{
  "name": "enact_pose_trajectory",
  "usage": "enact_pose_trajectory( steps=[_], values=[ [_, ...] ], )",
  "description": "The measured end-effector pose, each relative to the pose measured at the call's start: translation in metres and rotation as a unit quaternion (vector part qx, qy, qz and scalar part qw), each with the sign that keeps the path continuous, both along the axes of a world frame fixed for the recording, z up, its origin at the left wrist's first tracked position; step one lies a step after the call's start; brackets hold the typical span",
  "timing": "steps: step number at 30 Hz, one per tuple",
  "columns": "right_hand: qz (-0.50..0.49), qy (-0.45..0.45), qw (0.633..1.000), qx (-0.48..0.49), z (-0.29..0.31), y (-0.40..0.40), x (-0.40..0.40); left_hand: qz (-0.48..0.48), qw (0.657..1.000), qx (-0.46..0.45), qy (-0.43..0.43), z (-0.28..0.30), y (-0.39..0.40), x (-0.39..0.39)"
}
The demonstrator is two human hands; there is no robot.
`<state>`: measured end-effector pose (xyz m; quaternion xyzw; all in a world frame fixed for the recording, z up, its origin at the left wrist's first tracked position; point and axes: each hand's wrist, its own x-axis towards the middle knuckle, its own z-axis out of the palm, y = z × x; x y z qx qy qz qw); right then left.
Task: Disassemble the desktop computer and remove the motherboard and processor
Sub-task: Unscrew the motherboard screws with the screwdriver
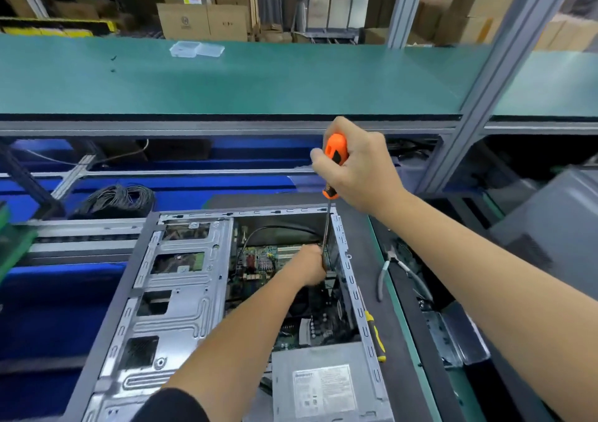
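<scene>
Right hand (pixel 359 166) is grasping the orange-handled screwdriver (pixel 335 159) above the open grey metal computer case (pixel 181 292). Left hand (pixel 310 264), inside the case, is pinching its shaft over the green motherboard (pixel 259 260).

Bare forearms, a black sleeve (pixel 174 405) (left arm only) near the elbow

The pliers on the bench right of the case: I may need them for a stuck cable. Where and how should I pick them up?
Take the pliers by their two long handles, which trail toward you; the short nose points away. Come from above with the right hand, once it lets go of the orange screwdriver. They seem to lie flat on the dark mat, handles slightly spread, so a top-down grip closing both handles together should work.
</scene>
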<state>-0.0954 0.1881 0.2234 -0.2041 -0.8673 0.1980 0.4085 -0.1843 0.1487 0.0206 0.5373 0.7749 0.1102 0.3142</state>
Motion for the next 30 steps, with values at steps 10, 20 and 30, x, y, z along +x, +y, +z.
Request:
enact_pose_trajectory(
  steps=[10,20,30],
  values=[
    [0.022,-0.107,0.994,-0.021,-0.021,0.032,-0.01,0.015,0.999,-0.035,0.021,-0.016,0.033,-0.004],
    [-0.007,-0.088,0.995,-0.043,-0.026,0.056,-0.007,0.046,0.998,-0.024,0.02,-0.021,0.037,-0.011],
    [0.044,-0.254,0.95,-0.174,0.008,0.05,-0.016,-0.014,0.999,0.0,0.048,-0.022,0.029,-0.006]
  ],
)
